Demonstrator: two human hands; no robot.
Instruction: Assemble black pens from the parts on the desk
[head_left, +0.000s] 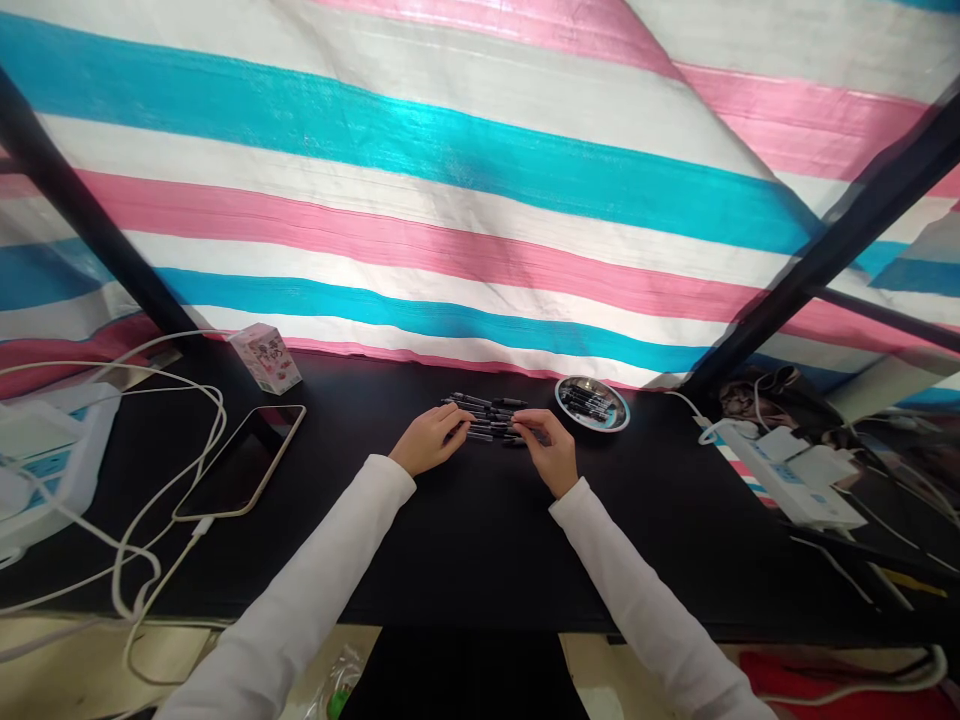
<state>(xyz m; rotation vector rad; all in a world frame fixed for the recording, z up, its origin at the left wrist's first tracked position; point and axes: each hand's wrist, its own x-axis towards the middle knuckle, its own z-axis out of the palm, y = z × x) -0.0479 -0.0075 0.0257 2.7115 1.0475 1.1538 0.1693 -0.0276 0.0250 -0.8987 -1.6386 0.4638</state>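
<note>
Several black pens (487, 418) lie in a loose pile on the black table (480, 530), just in front of me. My left hand (429, 440) rests at the pile's left end, fingers curled onto a pen. At the right end my right hand (553, 452) pinches a pen with thumb and fingers. Both arms wear white sleeves. To the right of the pile sits a small round dish (592, 403) that holds more black pens.
A phone (241, 460) on a white charging cable (150, 560) lies at the left, behind it a small pink carton (265, 357). A white power strip (787, 475) with plugs sits at the right. A striped tarp (480, 200) hangs behind the table.
</note>
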